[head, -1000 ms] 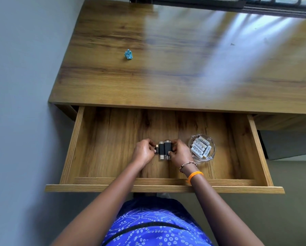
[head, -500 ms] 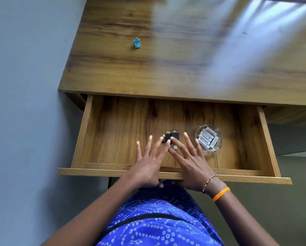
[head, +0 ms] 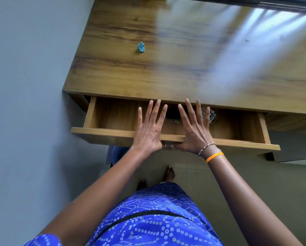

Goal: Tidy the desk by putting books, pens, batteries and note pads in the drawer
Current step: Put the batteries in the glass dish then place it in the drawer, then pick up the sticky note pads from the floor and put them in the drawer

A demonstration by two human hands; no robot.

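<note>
The wooden drawer of the desk is partly open, most of it under the desktop. My left hand and my right hand lie flat with fingers spread over the drawer's front edge, thumbs against its front face. Between my hands a dark patch marks the black batteries, mostly hidden. The glass dish of white batteries peeks out just right of my right fingers, half under the desktop edge.
A small crumpled blue-green object sits on the desktop at the left. A grey wall runs along the left side. My bare feet stand on the floor below the drawer.
My hands let go of the black batteries, opened flat and moved to the drawer's front edge. The drawer has slid well in under the desktop.
</note>
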